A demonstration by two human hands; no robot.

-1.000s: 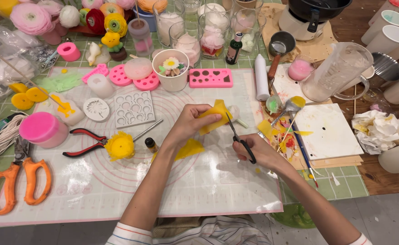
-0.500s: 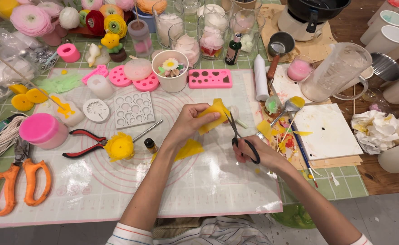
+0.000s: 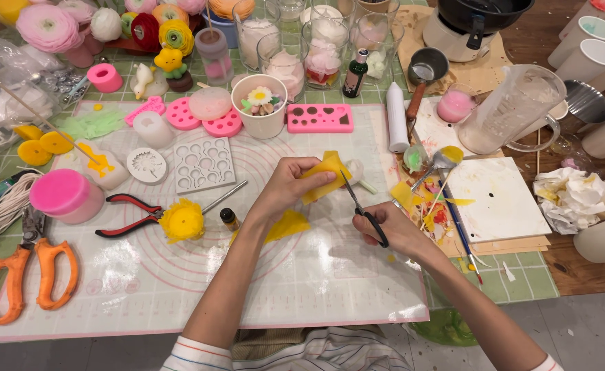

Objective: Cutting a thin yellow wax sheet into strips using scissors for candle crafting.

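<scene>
Green-checked cloth covers the table [image 3: 522, 278], and a pale work mat [image 3: 302, 288] with pink circles lies over most of it, crowded along its far edge with craft bits. Near the mat's middle, the person's left hand [image 3: 285, 189] pinches a folded yellow sheet [image 3: 326, 175], thumb on top and fingers curled under, holding it just above the mat. The right hand [image 3: 392, 230] is closed around the black handles of small scissors [image 3: 361, 209], whose blades point up and away, their tips touching the sheet's right edge. I can't tell how far the blades are parted.

Just below the left wrist lies a yellow scrap [image 3: 285, 225] flat on the mat. To its left sit a small brown bottle [image 3: 228, 218] and a ruffled yellow flower [image 3: 182, 221], with red-handled pliers [image 3: 129, 214] beside it. Orange-handled shears [image 3: 27, 275] lie at the mat's near left corner. Toward the far edge stand a white cup [image 3: 261, 110] of small flowers and a pink mould [image 3: 320, 118]. Off the mat's right edge, a white tile [image 3: 498, 199] carries yellow smears.
</scene>
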